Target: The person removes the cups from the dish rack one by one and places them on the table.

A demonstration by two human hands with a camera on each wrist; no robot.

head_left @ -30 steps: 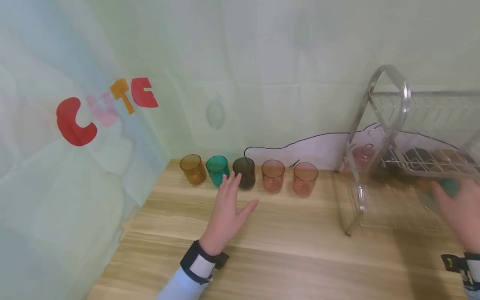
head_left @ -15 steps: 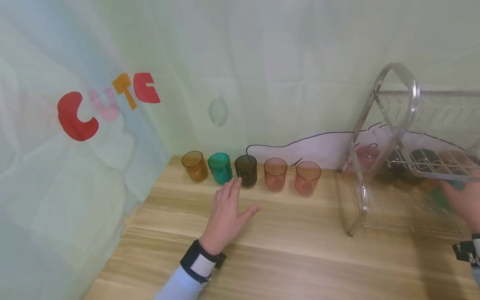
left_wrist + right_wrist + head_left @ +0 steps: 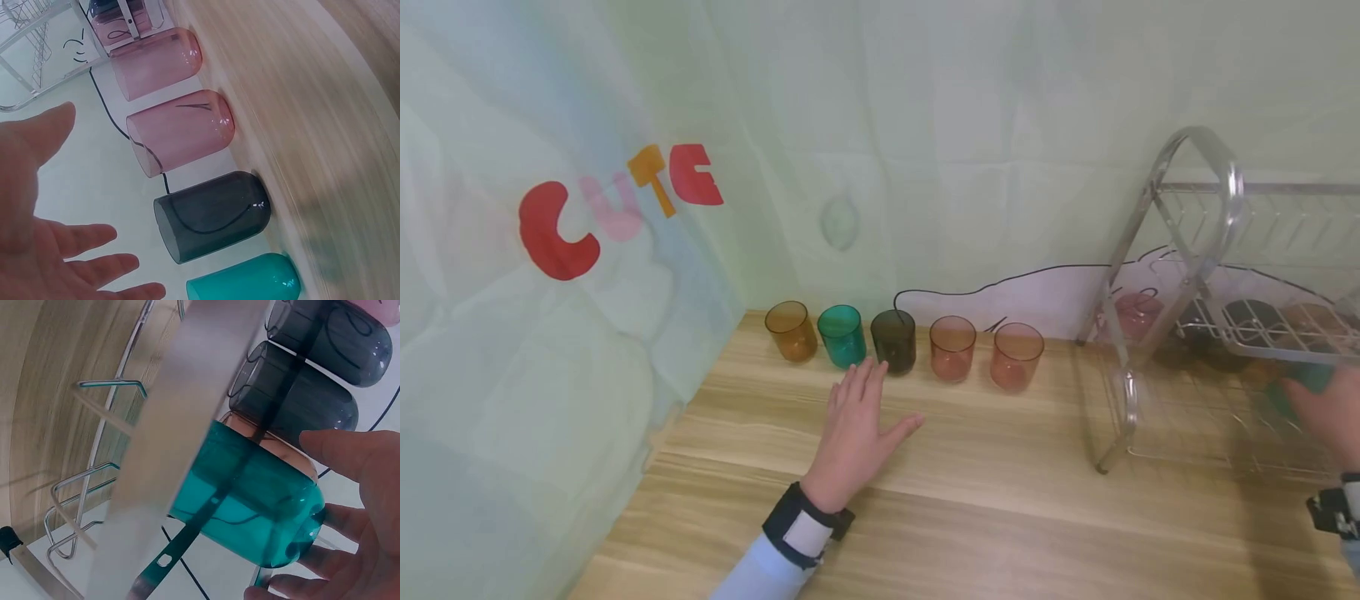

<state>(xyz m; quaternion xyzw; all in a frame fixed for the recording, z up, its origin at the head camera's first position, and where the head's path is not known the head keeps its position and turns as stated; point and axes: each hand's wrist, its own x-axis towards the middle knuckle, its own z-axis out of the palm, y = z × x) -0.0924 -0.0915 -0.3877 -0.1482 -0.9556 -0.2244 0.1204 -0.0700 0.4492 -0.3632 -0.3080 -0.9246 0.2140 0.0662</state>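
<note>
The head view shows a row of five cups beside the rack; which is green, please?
The green cup, second from the left, stands between the amber cup and the dark grey cup; the row's only green one.

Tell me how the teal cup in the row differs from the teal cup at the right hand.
The row teal cup stands rim up; the held teal cup appears upside down, its base in the right hand. The row teal cup sits on the wood-grain tabletop, the held teal cup at the metal dish rack. Both are see-through, with rounded bases.
</note>
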